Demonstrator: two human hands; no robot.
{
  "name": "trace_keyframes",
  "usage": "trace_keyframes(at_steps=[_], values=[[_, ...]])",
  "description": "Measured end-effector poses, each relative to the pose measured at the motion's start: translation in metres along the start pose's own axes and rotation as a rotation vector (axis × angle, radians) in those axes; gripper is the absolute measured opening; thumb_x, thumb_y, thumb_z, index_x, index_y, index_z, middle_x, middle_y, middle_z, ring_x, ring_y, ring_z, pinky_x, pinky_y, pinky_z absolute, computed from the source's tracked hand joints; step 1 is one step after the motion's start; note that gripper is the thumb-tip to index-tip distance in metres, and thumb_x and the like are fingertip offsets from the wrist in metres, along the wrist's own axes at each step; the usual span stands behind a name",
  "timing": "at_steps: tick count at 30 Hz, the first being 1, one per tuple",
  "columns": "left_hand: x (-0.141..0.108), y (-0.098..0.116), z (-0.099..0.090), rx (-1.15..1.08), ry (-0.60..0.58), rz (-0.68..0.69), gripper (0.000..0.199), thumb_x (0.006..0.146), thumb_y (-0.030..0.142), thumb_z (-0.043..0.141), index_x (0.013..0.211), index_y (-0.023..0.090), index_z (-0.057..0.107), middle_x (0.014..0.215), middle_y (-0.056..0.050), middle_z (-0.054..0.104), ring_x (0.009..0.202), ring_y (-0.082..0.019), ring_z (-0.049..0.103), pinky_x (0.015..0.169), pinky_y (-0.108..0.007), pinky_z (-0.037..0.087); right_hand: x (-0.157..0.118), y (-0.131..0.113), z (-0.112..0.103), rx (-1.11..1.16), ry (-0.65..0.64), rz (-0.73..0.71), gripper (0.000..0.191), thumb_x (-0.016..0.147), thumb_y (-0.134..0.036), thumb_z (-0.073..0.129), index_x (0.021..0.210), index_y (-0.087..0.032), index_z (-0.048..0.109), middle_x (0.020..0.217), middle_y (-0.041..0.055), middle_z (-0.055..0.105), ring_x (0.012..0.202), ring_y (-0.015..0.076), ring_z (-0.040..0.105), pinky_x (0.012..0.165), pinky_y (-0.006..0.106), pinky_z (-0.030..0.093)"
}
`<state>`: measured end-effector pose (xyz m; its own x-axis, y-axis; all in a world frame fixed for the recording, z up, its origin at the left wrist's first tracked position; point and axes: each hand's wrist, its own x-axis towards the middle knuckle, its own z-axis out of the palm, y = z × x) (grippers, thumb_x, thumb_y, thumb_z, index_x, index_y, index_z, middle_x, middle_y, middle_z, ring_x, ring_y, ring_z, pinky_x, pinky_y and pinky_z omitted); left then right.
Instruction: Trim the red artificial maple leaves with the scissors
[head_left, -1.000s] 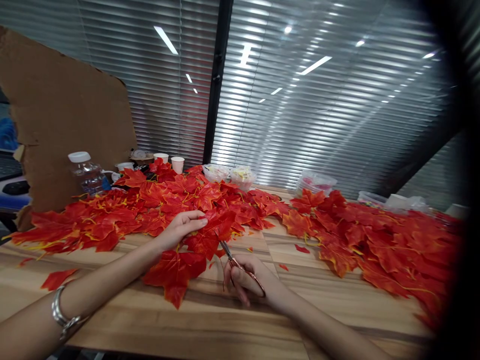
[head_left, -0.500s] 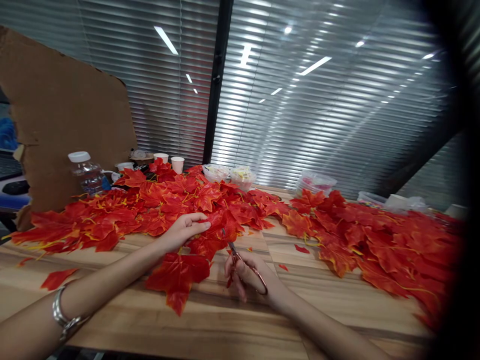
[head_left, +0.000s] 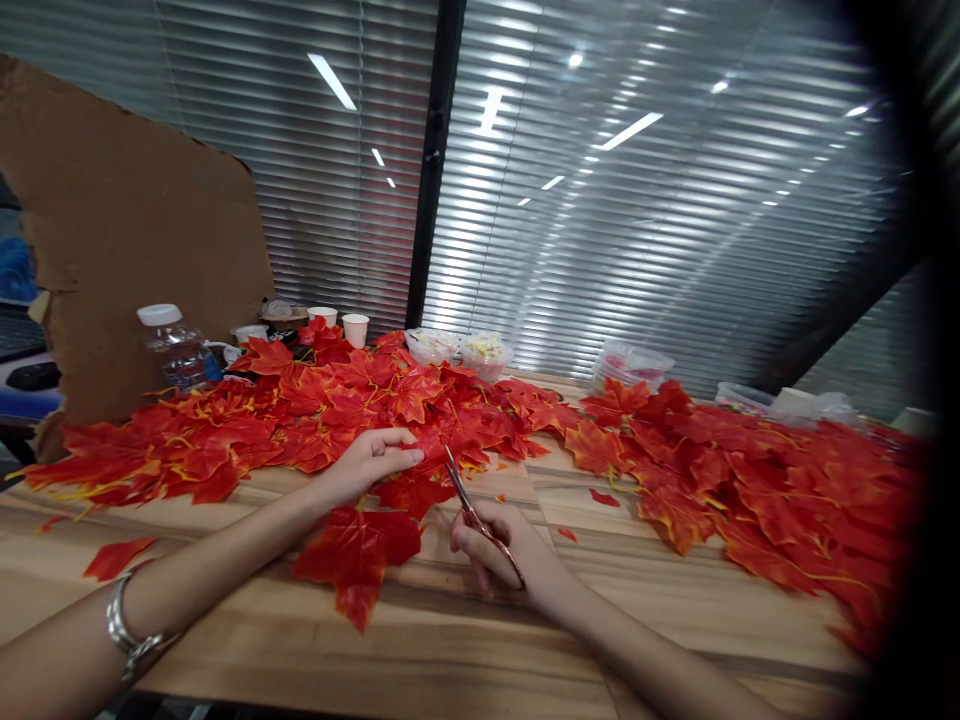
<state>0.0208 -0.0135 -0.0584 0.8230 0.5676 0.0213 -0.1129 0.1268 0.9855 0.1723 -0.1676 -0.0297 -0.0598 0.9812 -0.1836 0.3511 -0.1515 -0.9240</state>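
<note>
Only the water bottle (head_left: 175, 350) bears a label, its print unreadable.

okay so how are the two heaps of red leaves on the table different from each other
The left heap of leaves lies under the left hand, which pinches a leaf by the scissors in the right hand; the right heap of leaves is touched by no hand. The left heap shows many yellow-orange stems; the right heap shows fewer. Both are red-orange maple-shaped leaves on the wooden table.
</note>
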Motion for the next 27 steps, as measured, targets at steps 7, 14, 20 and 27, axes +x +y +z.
trace_keyframes(at_steps=[7, 14, 20, 27], values=[[-0.003, 0.003, 0.002, 0.106, -0.006, 0.029, 0.03, 0.071, 0.041, 0.062, 0.069, 0.015, 0.049, 0.049, 0.008, 0.034, 0.043, -0.004, 0.026, 0.043, -0.018, 0.014, -0.003, -0.007, 0.002, -0.05, 0.026, 0.043, 0.04, 0.078, -0.053, 0.051, 0.067, -0.016, 0.045, 0.043, -0.007, 0.038, 0.034, 0.0045, 0.036, 0.033, 0.014, 0.026], [-0.001, 0.0, 0.0, 0.111, 0.023, 0.053, 0.03, 0.072, 0.041, 0.062, 0.07, 0.015, 0.047, 0.049, 0.008, 0.033, 0.043, -0.004, 0.023, 0.043, -0.019, 0.011, -0.002, -0.002, 0.002, -0.032, 0.042, 0.064, 0.039, 0.076, -0.053, 0.053, 0.069, -0.015, 0.047, 0.046, -0.0067, 0.039, 0.032, 0.0037, 0.036, 0.03, 0.014, 0.026], [-0.004, 0.004, 0.005, 0.149, -0.022, 0.028, 0.03, 0.072, 0.042, 0.061, 0.068, 0.015, 0.048, 0.048, 0.008, 0.034, 0.043, -0.004, 0.025, 0.043, -0.018, 0.013, 0.0, 0.002, 0.001, 0.02, 0.017, 0.006, 0.042, 0.077, -0.056, 0.05, 0.069, -0.015, 0.048, 0.045, -0.0068, 0.038, 0.033, 0.0037, 0.037, 0.031, 0.013, 0.027], [-0.004, 0.002, 0.005, 0.155, -0.039, 0.02, 0.03, 0.072, 0.042, 0.061, 0.069, 0.015, 0.049, 0.05, 0.007, 0.035, 0.043, -0.005, 0.026, 0.043, -0.018, 0.015, -0.002, 0.004, 0.001, 0.03, 0.028, 0.029, 0.04, 0.075, -0.053, 0.056, 0.069, -0.015, 0.047, 0.048, -0.0066, 0.039, 0.032, 0.0032, 0.036, 0.03, 0.013, 0.027]])
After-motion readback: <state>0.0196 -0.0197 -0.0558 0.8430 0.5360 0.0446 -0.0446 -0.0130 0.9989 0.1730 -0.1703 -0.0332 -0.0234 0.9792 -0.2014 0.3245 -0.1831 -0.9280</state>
